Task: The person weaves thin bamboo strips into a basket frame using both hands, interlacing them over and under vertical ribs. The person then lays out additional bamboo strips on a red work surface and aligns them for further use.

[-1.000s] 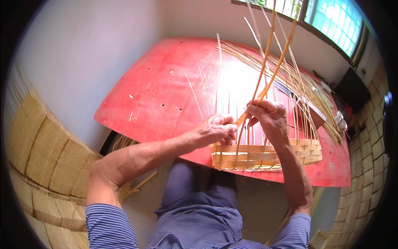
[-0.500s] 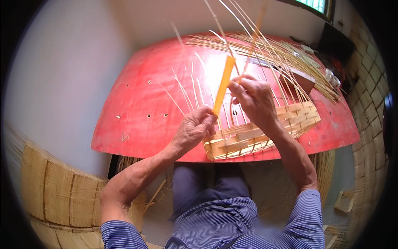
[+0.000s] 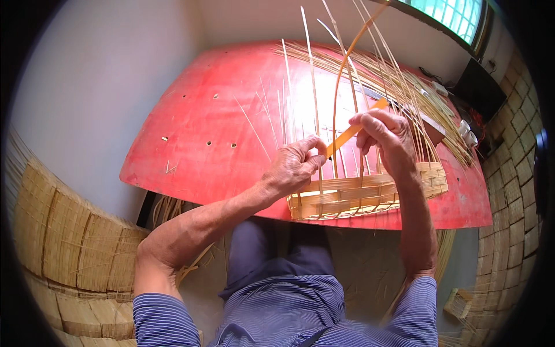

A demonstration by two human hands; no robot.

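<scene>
A flat yellow-orange bamboo strip slants upward between my hands. My left hand is closed in a pinch on its lower end. Higher up, my right hand has its fingers closed round the same strip, and its tip sticks out past them. Just below the hands lies a half-woven bamboo basket near the front edge of the red table. Thin upright stakes rise from its woven side. A long brownish strip arcs up among them; where it joins I cannot tell.
The red table has several small holes. Along its far side lies a bundle of thin bamboo splints, with a dark block beside it. Woven panels stand at left, and white cups at the right edge.
Both hands have moved right, the right one farther. The yellow strip has tipped from steep to a lower slant, and the right hand now grips it near its upper end.
</scene>
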